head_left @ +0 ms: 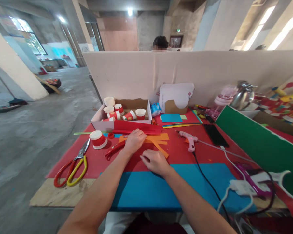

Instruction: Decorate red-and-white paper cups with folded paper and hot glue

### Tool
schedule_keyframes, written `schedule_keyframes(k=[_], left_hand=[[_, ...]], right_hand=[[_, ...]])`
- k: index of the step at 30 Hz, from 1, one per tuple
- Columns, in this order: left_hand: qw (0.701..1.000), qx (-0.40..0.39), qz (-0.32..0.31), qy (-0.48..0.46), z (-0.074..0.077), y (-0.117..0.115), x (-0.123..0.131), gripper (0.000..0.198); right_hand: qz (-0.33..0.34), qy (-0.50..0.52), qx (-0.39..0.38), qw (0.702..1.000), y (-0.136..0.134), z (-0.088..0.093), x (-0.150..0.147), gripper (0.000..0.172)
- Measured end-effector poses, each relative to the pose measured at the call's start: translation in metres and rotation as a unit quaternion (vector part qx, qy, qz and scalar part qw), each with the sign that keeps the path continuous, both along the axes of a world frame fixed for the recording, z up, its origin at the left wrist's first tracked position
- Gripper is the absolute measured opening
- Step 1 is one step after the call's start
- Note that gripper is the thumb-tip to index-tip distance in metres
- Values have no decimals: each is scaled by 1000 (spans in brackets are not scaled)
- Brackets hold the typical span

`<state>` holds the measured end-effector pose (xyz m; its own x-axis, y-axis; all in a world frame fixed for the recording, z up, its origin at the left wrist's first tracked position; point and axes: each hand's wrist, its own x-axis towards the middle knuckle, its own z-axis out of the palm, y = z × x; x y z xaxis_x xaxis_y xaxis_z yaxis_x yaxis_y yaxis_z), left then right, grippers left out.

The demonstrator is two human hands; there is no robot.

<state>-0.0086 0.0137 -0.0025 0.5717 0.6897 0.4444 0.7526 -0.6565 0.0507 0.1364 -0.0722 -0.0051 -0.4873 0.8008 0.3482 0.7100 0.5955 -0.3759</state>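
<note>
My left hand [136, 141] has its fingers pressed together at the upper end of an orange paper strip [160, 148], which curves down to the right. Nearer to me, my right hand [156, 161] is closed with its fingers curled inward; what they hold, if anything, is hidden. Flat orange paper pieces [162, 136] lie just beyond. Beside my left wrist is a red stapler-like tool [112, 151], partly covered by the hand. A red and white paper cup [98, 139] stands upside down to the left, next to large scissors [76, 162] with red and yellow handles.
At the back, a cardboard box [122, 112] holds several cups. A pink glue gun [189, 140] with a cord, a phone [215, 135] and a power strip [252, 183] lie to the right. A green panel [258, 149] and a steel jug [244, 96] stand beyond.
</note>
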Motion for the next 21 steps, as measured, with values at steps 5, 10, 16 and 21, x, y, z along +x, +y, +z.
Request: schedule_keyframes(k=[5,10,16,21], left_hand=[[997,22,-24,77,8,-25,-2,25],[985,-12,-67,157,-4,-50,-11,19],[987,-25,-29,157,6,-49,6,20],[995,2,-32,98,32,-39,42,15]], right_hand=[[23,-16,45,999,-18,3,8,27],[44,-64,64,995,-42,7,9,28],[131,-73,147,978,-76,32,-12,30],[172,-64,169,968,-90,47,-22,31]])
